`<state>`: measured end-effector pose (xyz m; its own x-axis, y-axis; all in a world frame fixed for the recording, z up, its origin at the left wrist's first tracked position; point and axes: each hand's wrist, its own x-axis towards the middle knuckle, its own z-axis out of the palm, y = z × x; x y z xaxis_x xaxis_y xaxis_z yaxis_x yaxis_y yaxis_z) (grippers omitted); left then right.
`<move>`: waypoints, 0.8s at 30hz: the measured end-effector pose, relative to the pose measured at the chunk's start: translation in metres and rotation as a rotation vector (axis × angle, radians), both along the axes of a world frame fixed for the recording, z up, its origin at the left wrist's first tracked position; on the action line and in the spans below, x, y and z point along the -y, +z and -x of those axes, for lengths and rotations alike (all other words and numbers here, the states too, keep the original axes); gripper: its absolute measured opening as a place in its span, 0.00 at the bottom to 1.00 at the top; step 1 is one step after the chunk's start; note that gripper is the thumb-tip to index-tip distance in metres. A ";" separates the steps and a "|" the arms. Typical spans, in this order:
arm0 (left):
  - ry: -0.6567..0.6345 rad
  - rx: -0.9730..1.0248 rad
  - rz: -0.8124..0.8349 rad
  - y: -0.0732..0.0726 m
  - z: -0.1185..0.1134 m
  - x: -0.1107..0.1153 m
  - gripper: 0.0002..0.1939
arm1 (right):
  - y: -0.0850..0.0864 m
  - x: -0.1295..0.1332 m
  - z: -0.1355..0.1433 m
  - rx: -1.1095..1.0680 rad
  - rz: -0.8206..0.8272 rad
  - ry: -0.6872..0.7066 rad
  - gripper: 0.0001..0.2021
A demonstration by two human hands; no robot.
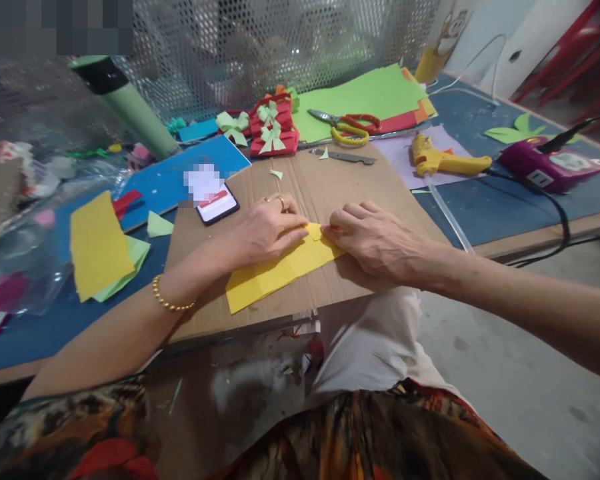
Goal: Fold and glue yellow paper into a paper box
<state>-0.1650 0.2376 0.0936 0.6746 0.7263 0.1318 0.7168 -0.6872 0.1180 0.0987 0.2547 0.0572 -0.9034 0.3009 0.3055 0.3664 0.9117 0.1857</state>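
A folded strip of yellow paper (pixel 275 273) lies slantwise on a sheet of brown cardboard (pixel 300 193). My left hand (pixel 267 230) rests on its upper edge, fingers close together and pressing the paper. At the strip's right end, my right hand (pixel 365 240) has its fingers curled and pinched on the paper near a small flap. The fingertips of both hands are a short gap apart. A phone (pixel 219 205) with a lit screen lies just left of my left hand.
Beyond the hands are a cutter (pixel 347 157), scissors (pixel 347 125), red pieces with green bows (pixel 274 127) and green sheets (pixel 365 100). A yellow glue gun (pixel 447 160) and purple power socket (pixel 550 163) stand right. Yellow paper (pixel 97 247) and a green bottle (pixel 130 110) are left.
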 end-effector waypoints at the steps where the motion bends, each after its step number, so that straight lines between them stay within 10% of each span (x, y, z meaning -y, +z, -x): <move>1: 0.065 0.052 0.056 0.000 -0.003 -0.005 0.18 | -0.001 0.001 0.001 0.011 -0.017 -0.011 0.13; 12: 0.372 -0.428 0.461 0.046 -0.052 -0.039 0.12 | 0.000 0.010 0.013 0.138 0.032 -0.136 0.13; 24: 0.285 -0.071 0.587 0.058 -0.049 -0.024 0.06 | 0.027 -0.010 0.007 -0.210 0.540 -0.262 0.19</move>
<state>-0.1161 0.2612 0.1512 0.4375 0.8156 -0.3787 0.8811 -0.3049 0.3614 0.0915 0.2648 0.0843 -0.7166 0.6646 0.2118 0.5684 0.7324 -0.3748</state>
